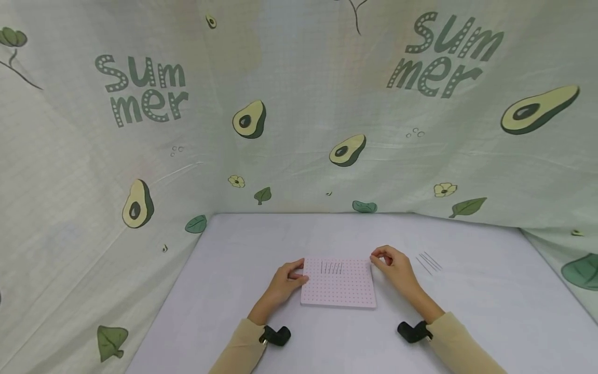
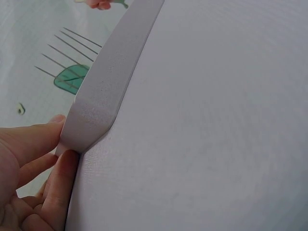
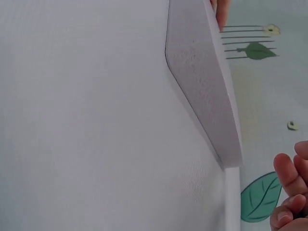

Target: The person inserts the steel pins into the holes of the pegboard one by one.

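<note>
A pale pink pegboard (image 1: 337, 291) with rows of small holes lies on the table. Several thin dark metal pins (image 1: 331, 268) stand upright in its upper left part; in the left wrist view these pins (image 2: 72, 48) rise above the board's edge. My left hand (image 1: 283, 283) grips the board's left edge, thumb on top and a finger low against the side (image 2: 91, 125). Beside the upper right corner is my right hand (image 1: 394, 267), its fingers bent and thumb and forefinger tips close together. Whether a pin is between these fingertips, I cannot tell.
Several loose pins (image 1: 429, 263) lie on the white table (image 1: 472, 291) to the right of my right hand. A pale printed cloth (image 1: 299, 171) with avocados and lettering hangs behind and at the sides of the table. Black cameras (image 1: 413, 331) sit on both wrists.
</note>
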{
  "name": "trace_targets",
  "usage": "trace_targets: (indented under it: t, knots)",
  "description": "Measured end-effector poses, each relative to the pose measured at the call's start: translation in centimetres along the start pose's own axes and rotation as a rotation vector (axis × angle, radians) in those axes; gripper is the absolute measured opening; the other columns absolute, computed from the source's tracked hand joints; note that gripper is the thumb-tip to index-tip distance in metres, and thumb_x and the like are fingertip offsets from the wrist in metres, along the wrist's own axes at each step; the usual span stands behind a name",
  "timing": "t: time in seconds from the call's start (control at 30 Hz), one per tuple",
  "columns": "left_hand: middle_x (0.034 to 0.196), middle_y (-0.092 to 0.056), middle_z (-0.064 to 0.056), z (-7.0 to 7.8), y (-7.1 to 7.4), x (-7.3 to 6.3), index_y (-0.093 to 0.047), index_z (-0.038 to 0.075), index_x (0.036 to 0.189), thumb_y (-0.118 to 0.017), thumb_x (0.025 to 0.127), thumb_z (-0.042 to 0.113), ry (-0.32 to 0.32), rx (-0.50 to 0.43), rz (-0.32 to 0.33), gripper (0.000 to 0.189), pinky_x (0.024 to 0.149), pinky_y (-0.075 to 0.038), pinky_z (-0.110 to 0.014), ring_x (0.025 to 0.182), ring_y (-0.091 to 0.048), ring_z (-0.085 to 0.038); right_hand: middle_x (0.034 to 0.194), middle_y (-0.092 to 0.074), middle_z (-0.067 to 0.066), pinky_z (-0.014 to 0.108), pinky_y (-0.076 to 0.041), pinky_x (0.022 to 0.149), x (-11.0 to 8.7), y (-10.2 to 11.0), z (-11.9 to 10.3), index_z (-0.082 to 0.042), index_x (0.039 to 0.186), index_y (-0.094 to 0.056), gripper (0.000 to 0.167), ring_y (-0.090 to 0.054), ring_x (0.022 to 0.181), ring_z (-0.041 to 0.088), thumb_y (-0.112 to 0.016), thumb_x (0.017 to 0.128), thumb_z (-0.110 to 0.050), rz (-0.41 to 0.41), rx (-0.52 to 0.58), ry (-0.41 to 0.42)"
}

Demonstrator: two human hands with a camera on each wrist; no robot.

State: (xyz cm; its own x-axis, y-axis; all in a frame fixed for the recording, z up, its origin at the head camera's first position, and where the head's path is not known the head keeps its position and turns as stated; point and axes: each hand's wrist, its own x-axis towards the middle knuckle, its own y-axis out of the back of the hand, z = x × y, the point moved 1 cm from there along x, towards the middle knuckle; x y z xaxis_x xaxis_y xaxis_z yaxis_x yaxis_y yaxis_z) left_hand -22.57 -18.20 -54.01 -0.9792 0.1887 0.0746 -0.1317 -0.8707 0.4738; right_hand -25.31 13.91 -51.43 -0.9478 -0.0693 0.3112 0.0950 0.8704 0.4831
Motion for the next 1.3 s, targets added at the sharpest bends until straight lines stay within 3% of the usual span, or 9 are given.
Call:
trace_targets:
  t: [0.63, 1.3]
  knots:
    - [0.129, -0.058, -0.017, -0.5, 0.0, 0.2, -0.052, 0.0, 0.142, -0.072, 0.093, 0.015, 0.006, 0.002, -0.002, 0.055, 0.081, -0.048, -0.025, 0.099, -0.061, -0.022, 0.077, -0.056, 0.005, 0.026, -0.03, 0.058, -0.3, 4.3, 2.7, 0.0, 0.094, -0.07, 0.01, -0.038, 0.068, 0.01, -0.074, 0.089, -0.007, 0.117, -0.093, 0.02]
    - [0.129, -0.059, -0.016, -0.2, -0.1, 0.2, -0.053, 0.0, 0.142, -0.072, 0.092, 0.014, 0.015, 0.005, -0.001, 0.055, 0.079, -0.046, -0.025, 0.097, -0.06, -0.02, 0.08, -0.063, 0.007, 0.025, -0.03, 0.059, -0.8, 7.1, 4.3, 0.0, 0.095, -0.073, 0.018, -0.039, 0.068, 0.006, -0.076, 0.09, -0.017, 0.186, -0.152, -0.072]
